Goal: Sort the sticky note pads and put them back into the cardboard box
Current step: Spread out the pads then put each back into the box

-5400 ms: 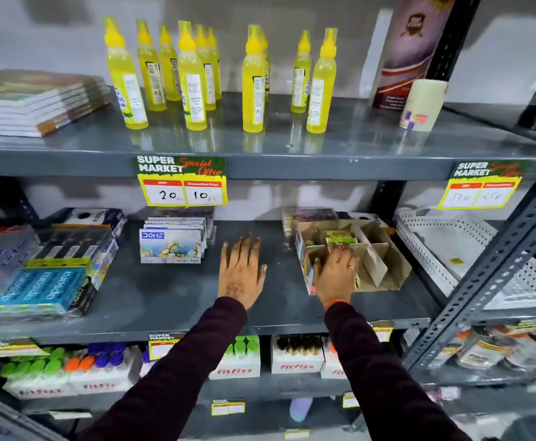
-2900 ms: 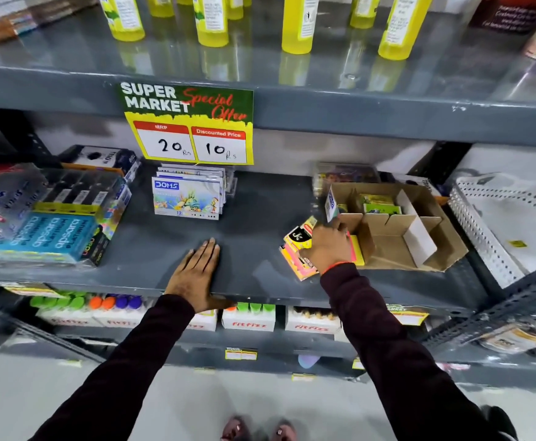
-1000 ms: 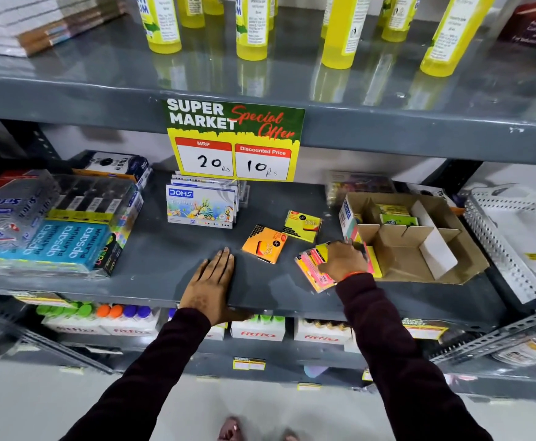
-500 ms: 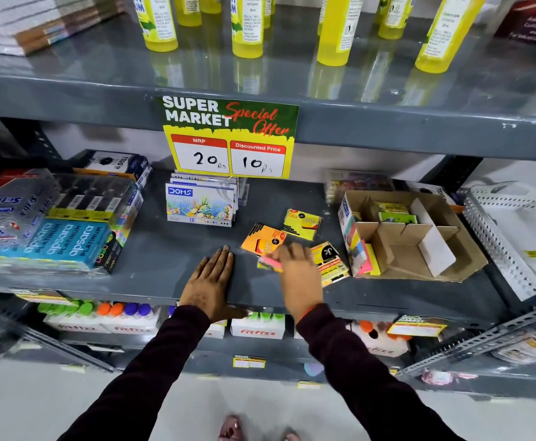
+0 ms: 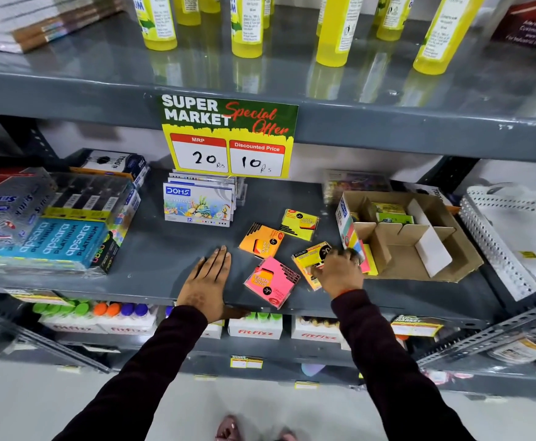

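Note:
On the grey middle shelf (image 5: 152, 256) lie several sticky note pads: an orange pad (image 5: 262, 240), a yellow pad (image 5: 300, 224) behind it, a pink pad (image 5: 271, 281) near the front edge, and a yellow-orange pad (image 5: 309, 259). My right hand (image 5: 340, 272) rests on that last pad, fingers curled over its right side. My left hand (image 5: 208, 281) lies flat and open on the shelf's front edge, left of the pink pad. The divided cardboard box (image 5: 419, 246) stands to the right, with green pads (image 5: 390, 214) in its back compartment and coloured pads (image 5: 367, 259) at its front left.
DOMS crayon packs (image 5: 198, 203) stand behind the pads, and wrapped pencil boxes (image 5: 56, 224) fill the left. A white perforated tray (image 5: 515, 237) sits right of the box. Yellow bottles (image 5: 247, 27) line the shelf above, with a price sign (image 5: 228, 138) hanging from it.
My right hand set the pink pad down near the front edge and moved right onto the yellow-orange pad. The left hand stayed flat on the shelf.

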Demonstrator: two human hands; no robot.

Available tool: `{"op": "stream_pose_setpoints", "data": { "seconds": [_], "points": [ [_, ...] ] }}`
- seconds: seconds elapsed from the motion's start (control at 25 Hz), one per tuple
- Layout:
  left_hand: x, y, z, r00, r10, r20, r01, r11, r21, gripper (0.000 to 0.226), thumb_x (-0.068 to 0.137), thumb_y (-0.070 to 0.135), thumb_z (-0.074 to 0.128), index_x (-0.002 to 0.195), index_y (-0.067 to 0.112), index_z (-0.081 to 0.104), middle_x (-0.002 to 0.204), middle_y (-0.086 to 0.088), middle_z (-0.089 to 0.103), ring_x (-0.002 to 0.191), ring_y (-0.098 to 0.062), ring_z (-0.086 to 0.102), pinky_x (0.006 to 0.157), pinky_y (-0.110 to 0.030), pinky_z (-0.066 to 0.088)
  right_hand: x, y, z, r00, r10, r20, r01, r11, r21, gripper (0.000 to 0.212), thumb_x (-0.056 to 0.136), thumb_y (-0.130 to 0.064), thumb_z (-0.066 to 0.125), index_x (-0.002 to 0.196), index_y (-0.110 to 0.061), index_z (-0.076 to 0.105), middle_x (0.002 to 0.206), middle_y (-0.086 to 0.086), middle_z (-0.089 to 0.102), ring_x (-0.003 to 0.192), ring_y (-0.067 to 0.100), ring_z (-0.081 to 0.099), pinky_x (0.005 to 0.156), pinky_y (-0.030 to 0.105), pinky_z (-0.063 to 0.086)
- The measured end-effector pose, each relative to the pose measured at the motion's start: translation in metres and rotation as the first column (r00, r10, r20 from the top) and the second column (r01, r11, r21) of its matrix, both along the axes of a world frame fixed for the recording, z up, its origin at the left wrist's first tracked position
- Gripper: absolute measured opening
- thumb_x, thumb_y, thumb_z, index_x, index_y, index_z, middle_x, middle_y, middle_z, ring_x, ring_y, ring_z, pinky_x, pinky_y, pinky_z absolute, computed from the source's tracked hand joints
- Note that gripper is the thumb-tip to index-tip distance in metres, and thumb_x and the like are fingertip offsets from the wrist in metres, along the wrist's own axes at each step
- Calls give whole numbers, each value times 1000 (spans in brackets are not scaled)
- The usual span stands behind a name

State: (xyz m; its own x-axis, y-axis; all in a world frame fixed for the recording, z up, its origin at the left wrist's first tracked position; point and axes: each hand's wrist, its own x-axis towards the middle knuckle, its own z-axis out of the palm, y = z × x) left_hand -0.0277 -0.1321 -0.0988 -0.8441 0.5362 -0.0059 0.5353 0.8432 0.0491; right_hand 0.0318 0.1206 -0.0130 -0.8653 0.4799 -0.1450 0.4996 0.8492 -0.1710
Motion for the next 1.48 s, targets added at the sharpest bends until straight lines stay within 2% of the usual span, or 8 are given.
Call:
{"op": "stream_pose_setpoints", "data": {
  "seconds": [0.16,0.36,0.56,0.68,0.8,1.0,1.16,1.48],
  "points": [
    [1,2,3,1000,8,25,-7,1000,-25,130,54,94,28,145,6,-1,157,-12,2,145,-25,5,117,-41,5,-8,0,7,1000,-3,-10,3,1000,28,56,80,-35,73,120,-1,56,130,22,52,125,38,47,104,42,43],
    [2,1,3,1000,6,23,-7,999,38,130,53,92,42,145,10,1,157,-8,1,145,-23,5,117,-39,2,-22,2,25,984,69,-164,-81,994,-68,25,92,-20,58,113,-7,64,119,19,66,113,35,60,93,38,49],
    [1,1,3,1000,1,21,-2,999,53,130,54,90,46,145,10,0,155,-6,-2,144,-23,5,116,-39,1,-67,14,44,945,-11,-328,17,1000,14,23,94,-7,51,110,-5,69,112,22,70,108,40,64,89,41,52],
    [1,1,3,999,-4,38,2,999,42,129,55,90,44,145,10,-1,158,-10,3,145,-25,4,116,-40,-2,-77,1,27,956,182,-229,-146,975,165,29,95,-1,42,112,-8,65,110,18,72,104,35,68,86,42,55],
    [0,1,3,999,-4,34,3,1000,29,128,56,90,42,145,10,-4,158,-11,1,145,-25,2,116,-40,-3,-75,-6,2,954,285,-92,-279,957,79,33,98,-7,41,121,-15,62,117,18,68,109,35,65,91,41,52],
    [0,1,3,999,-7,36,5,999,53,129,54,88,50,145,9,3,157,-13,10,144,-27,10,117,-43,3,-57,19,9,985,134,-105,-138,990,-30,28,96,-24,52,114,-8,64,118,21,67,111,37,61,91,39,50],
    [0,2,3,1000,3,21,-4,999,44,129,54,89,47,145,9,4,158,-13,8,145,-26,8,117,-42,4,-27,16,10,989,83,121,-77,996,-47,50,82,-40,71,115,-6,58,123,16,64,115,33,60,93,37,50],
    [2,2,5,1000,11,23,-12,999,33,129,54,89,46,146,9,1,158,-11,4,145,-24,5,117,-40,0,-22,-4,17,999,48,21,-44,986,-160,42,78,-21,76,113,-4,58,122,20,63,115,37,60,92,39,51]
  ]
}}
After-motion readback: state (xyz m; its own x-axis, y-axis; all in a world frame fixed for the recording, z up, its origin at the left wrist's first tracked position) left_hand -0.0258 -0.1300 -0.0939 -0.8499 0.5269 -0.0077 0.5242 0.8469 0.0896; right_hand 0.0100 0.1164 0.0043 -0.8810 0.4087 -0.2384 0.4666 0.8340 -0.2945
